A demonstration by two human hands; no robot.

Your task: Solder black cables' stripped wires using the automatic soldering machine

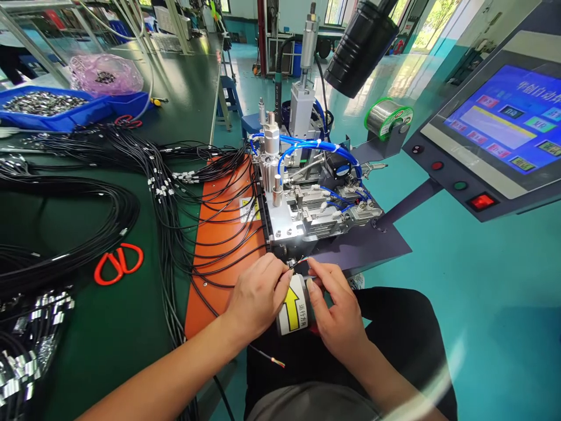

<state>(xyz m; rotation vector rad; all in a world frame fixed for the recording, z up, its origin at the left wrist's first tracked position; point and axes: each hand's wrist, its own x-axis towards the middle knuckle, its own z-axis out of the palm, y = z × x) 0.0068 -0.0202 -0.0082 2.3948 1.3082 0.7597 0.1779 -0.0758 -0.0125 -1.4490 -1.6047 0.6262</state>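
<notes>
My left hand (259, 292) is closed on a thin black cable at the front of the bench machine (302, 216), thumb and forefinger pinched together. Fine wires (301, 261) stretch from its fingertips toward my right hand (336, 301). That hand's fingers are curled, and the forefinger tip is at the wire ends; its exact grip is partly hidden. Between my hands is a white cylinder label with a yellow arrow (291, 310). Below my left hand hangs a cable end with bare coloured wires (277, 362).
Black cables (162, 234) lie over the green table (109, 327) and an orange board (228, 251). Orange-handled scissors (118, 264) are at left. A blue tray (52, 121) holds small metal parts. Right stand a solder spool (385, 118) and a control screen (508, 123); a black cylindrical lamp-like unit (359, 49) hangs above.
</notes>
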